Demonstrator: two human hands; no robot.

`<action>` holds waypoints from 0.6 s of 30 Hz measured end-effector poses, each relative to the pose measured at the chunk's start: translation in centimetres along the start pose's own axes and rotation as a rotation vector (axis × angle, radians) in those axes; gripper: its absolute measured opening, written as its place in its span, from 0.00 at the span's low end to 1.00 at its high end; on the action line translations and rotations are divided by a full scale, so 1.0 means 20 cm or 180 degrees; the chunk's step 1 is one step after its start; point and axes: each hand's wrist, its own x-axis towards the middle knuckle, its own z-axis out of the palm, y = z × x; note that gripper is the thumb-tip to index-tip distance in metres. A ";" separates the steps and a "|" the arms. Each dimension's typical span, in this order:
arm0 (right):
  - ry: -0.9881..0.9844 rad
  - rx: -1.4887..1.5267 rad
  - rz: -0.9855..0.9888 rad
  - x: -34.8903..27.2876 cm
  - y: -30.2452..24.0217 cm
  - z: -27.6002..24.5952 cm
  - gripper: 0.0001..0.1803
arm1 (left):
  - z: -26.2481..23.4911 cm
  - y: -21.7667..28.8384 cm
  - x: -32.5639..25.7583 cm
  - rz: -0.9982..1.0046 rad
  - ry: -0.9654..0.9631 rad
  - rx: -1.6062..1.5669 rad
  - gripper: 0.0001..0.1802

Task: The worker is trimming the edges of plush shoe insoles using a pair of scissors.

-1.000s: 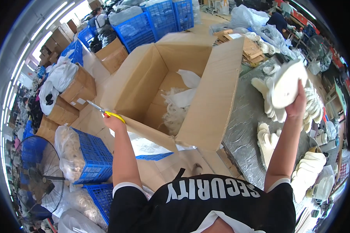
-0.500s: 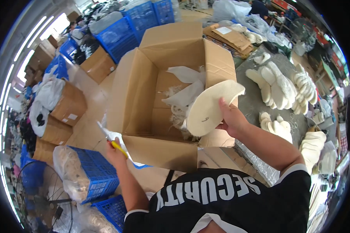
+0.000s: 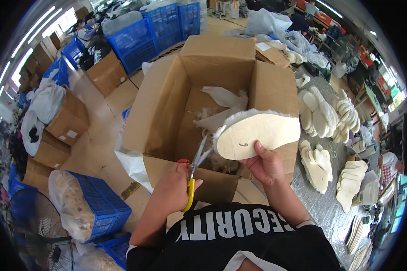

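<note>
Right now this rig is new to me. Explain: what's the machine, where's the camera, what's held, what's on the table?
There's no machine: these are a person's own bare hands. One wide fisheye camera on their head looks down, so picture left is their left, and straight edges bend near the rim. The left hand holds scissors with red and yellow handles, blades apart. The right hand holds a cream insole-shaped piece, flat side toward the camera, fluff showing along its edge. In front is an open cardboard box with white scraps inside. On the grey table at right lie groups of similar cream pieces. Whether the blades touch the held piece, I can't tell.
</note>
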 end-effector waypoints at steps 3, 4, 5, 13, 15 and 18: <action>0.0045 -0.0131 -0.0044 0.01 0.02 0.00 0.30 | -0.04 0.03 0.03 0.0058 -0.0353 -0.0149 0.24; 0.0026 -0.0162 -0.0055 0.01 0.03 0.00 0.30 | -0.05 0.04 0.04 0.0116 -0.0357 -0.0238 0.22; 0.0006 -0.0192 -0.0063 0.01 0.04 0.00 0.30 | -0.05 0.04 0.04 0.0172 -0.0361 -0.0326 0.21; -0.0036 -0.0344 -0.0007 0.02 0.06 -0.04 0.28 | -0.04 0.02 0.07 0.0289 -0.0565 -0.0440 0.20; -0.0026 -0.0416 0.0010 0.02 0.06 -0.04 0.28 | -0.03 0.02 0.07 0.0300 -0.0589 -0.0433 0.20; -0.0018 -0.0359 0.0053 0.02 0.06 -0.03 0.27 | -0.02 0.02 0.07 0.0296 -0.0684 -0.0367 0.19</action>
